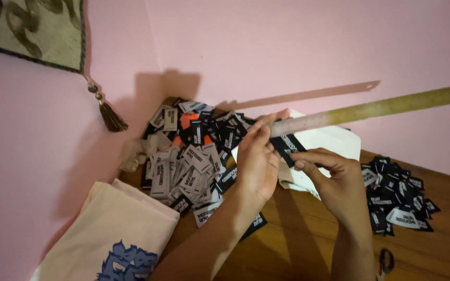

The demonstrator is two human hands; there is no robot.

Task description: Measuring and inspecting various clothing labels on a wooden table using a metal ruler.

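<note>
left hand pinching the near end of a long yellowed metal ruler; right hand holding a black woven label against it. large pile of black and white labels on brown wooden table; smaller black pile at right.

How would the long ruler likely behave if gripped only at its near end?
The ruler looks thin, metal and very long, so it would probably feel tip-heavy and flex slightly. The left hand pinches its end; most of it juts unsupported, so it may swing.
</note>
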